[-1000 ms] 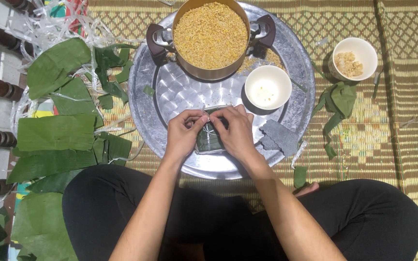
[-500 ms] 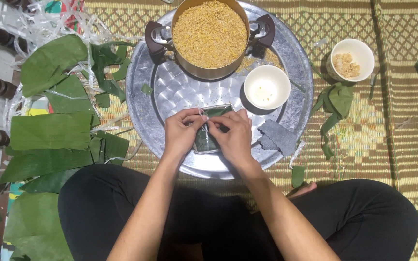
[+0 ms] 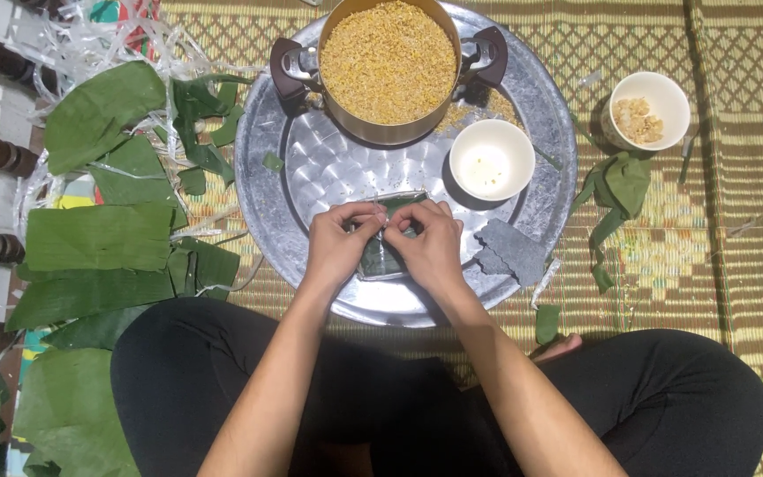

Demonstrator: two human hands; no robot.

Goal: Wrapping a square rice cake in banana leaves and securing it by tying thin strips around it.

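Note:
A small parcel wrapped in green leaf (image 3: 384, 256) rests on a round silver tray (image 3: 275, 190) in front of me. My left hand (image 3: 337, 243) grips its left side and my right hand (image 3: 430, 247) grips its right side. Both thumbs and forefingers pinch a thin pale string over the top of the parcel. Most of the parcel is hidden under my fingers. I sit cross-legged in black trousers behind the tray.
A metal pot of yellow grain (image 3: 389, 60) and a white bowl (image 3: 491, 159) stand on the tray, with a grey cloth (image 3: 509, 252) beside my right hand. A second bowl with filling (image 3: 646, 110) sits at right on the woven mat. Green leaves (image 3: 99, 234) and pale strings (image 3: 90, 44) lie left.
My fingers have shifted slightly on the string over the parcel. The parcel stays in the same place on the tray.

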